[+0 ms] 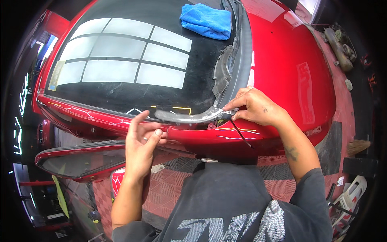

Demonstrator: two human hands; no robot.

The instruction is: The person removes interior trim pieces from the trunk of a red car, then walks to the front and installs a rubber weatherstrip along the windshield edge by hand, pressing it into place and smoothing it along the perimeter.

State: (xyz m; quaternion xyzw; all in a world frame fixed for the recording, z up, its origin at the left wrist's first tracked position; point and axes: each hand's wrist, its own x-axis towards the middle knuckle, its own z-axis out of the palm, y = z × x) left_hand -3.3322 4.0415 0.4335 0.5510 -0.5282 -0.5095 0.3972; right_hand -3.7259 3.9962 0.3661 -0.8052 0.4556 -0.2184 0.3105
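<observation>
So we've got the curved grey trim strip (193, 118) at the lower corner of the windshield (121, 92), alongside the red fender (187, 135). Our right hand (258, 107) pinches its hood-side end; our left hand (141, 142) is open near the other, blurry end. We'd support both ends, flex gently, spare the paint. Blue towel (205, 23) sits farther up the glass.

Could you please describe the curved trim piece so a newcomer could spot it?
On the red car, follow the windshield to the corner between hood and person. There, the right hand pinches one end of the trim piece. Its scuffed, pale grey surface sets it apart from the dark cowl.
</observation>
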